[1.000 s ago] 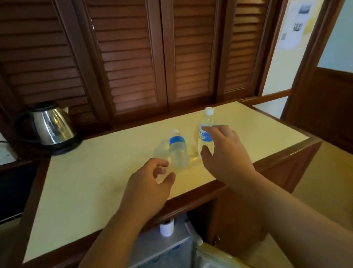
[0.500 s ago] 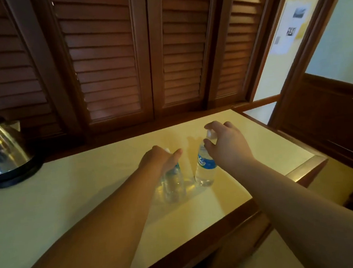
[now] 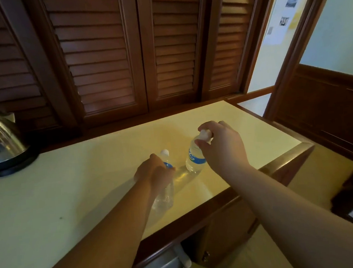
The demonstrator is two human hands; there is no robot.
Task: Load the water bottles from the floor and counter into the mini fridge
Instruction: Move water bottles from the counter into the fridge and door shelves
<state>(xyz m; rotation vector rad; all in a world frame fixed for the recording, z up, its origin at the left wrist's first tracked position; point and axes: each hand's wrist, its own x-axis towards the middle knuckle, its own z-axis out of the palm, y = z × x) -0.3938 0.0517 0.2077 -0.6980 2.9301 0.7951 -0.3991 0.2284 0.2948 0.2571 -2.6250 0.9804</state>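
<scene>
Hands (image 3: pixel 153 173) (image 3: pixel 221 149) grip bottles (image 3: pixel 163 196) on counter (image 3: pixel 50 207).

Both arms outstretched; left hand (image 3: pixel 153 173), right hand (image 3: pixel 220 145) curled.

There are two water bottles: one bottle (image 3: pixel 163 195) on the left and one bottle (image 3: pixel 193 159) on the right. There are two hands, a left hand (image 3: pixel 154 173) and a right hand (image 3: pixel 223 146). There is one shiny kettle (image 3: pixel 1 141). There is one counter (image 3: pixel 70 195).
</scene>
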